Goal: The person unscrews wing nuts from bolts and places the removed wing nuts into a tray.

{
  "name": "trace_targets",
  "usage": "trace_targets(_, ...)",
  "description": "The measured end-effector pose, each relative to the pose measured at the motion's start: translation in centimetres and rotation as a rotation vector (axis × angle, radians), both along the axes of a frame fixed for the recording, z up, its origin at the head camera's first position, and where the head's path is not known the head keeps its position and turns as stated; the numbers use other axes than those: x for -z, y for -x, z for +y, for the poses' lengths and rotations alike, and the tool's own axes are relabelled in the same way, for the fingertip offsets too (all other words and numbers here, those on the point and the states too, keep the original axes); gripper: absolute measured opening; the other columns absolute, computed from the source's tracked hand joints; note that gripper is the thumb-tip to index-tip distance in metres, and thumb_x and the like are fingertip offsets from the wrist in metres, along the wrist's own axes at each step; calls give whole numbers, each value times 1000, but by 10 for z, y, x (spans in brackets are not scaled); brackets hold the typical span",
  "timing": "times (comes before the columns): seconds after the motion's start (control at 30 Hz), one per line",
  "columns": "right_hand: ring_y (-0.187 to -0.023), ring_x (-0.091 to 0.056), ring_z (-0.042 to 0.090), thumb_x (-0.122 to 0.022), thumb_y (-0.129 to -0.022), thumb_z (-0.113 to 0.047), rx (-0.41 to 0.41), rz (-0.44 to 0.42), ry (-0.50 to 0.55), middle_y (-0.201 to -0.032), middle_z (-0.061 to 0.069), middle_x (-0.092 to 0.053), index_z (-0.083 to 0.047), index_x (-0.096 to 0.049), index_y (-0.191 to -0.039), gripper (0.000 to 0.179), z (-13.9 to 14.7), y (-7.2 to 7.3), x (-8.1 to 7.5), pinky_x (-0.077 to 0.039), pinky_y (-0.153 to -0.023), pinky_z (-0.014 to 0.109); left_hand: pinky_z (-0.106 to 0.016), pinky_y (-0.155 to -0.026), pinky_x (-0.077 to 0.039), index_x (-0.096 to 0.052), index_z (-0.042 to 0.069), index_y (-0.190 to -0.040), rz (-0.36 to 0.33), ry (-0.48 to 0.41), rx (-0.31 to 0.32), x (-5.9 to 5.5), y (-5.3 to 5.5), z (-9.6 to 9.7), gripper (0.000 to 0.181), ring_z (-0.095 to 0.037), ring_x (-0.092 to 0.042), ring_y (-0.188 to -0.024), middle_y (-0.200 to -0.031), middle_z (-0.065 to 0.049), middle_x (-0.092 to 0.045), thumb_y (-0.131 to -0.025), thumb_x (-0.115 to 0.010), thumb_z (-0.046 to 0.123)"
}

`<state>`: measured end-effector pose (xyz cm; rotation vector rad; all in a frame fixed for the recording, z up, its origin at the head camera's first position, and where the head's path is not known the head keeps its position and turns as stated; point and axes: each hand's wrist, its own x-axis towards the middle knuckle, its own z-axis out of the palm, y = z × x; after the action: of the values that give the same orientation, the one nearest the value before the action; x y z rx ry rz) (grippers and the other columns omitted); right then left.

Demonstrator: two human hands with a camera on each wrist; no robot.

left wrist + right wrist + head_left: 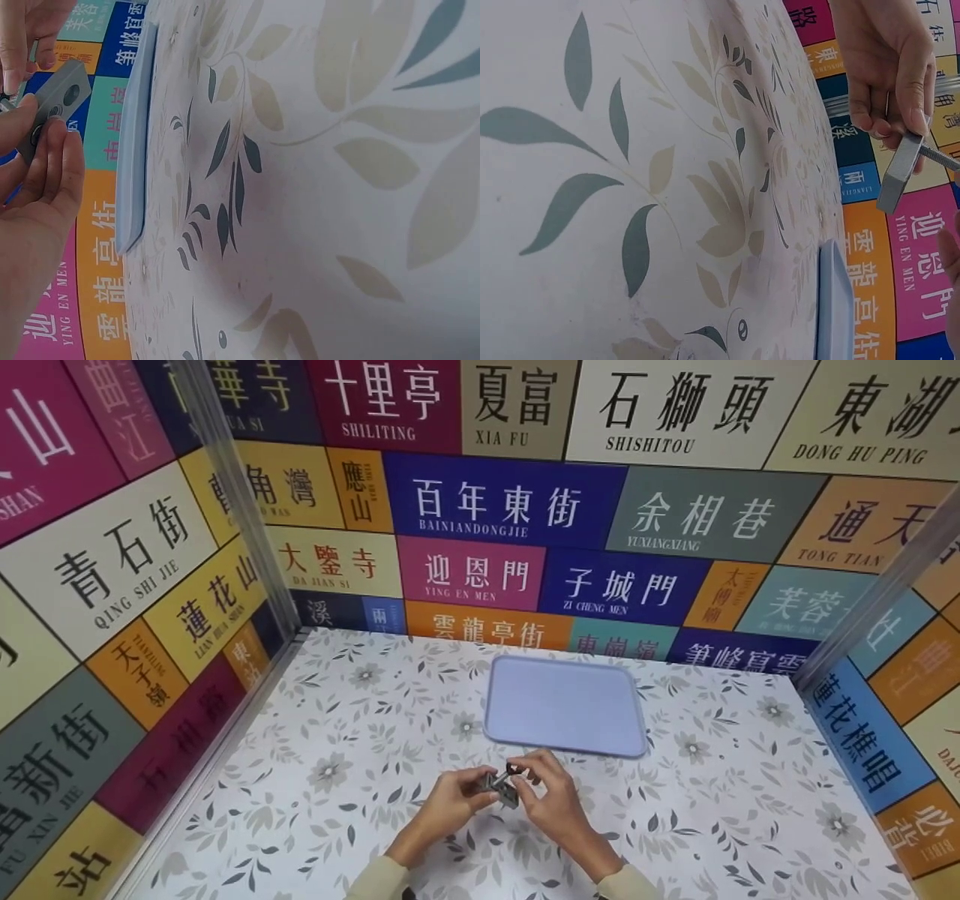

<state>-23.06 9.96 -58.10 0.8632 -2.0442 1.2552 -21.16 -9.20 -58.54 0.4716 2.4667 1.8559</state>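
Note:
My left hand (452,804) grips a small grey metal block (66,91) between thumb and fingers, held up over the table. The left wrist view shows round holes in the block's face. A threaded bolt (939,156) stands out from the block, its tip end hidden in or behind it. With thumb and fingers my right hand (553,793) pinches the bolt's dark end (513,769). Both hands are close together, just in front of the tray. In the right wrist view, only part of the right hand (949,251) shows at the edge.
A pale blue-lilac tray (566,705) lies on the table behind the hands. A white cloth with a leaf and flower print (330,772) covers the table. Colourful sign-patterned walls (502,502) enclose the back and both sides, with clear strips along the corners.

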Motion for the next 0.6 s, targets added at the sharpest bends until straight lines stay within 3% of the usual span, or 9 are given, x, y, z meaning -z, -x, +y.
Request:
trace_targets(0.2, -72, -52, 18, -83, -71, 10, -2, 29, -7, -88, 5, -57, -9, -76, -99, 34, 3, 2, 0, -46, -61, 26, -18, -69, -53, -70, 1, -119, -27, 6, -3, 0, -1, 0, 32, -5, -64, -79, -95, -12, -74, -89, -75, 9)
trace_targets(0.47, -76, -60, 13, -81, -83, -7, -44, -63, -23, -87, -3, -65, -18, -75, -105, 25, 6, 0, -2, -51, -63, 26, -18, -62, -51, -68, -1, -122, -12, 4, 15, 0, -1, -1, 34, -5, -63, -75, -95, -15, -73, -91, -73, 11)
trace_targets(0.6, -78, -62, 14, -80, -85, -10, -46, -71, -28, -90, -2, -67, -16, -75, -103, 20, 6, 2, -3, -53, -62, 30, -17, -60, -50, -69, 1, -120, -8, 17, 5, -1, 0, -1, 32, -3, -61, -72, -93, -12, -73, -90, -73, 11)
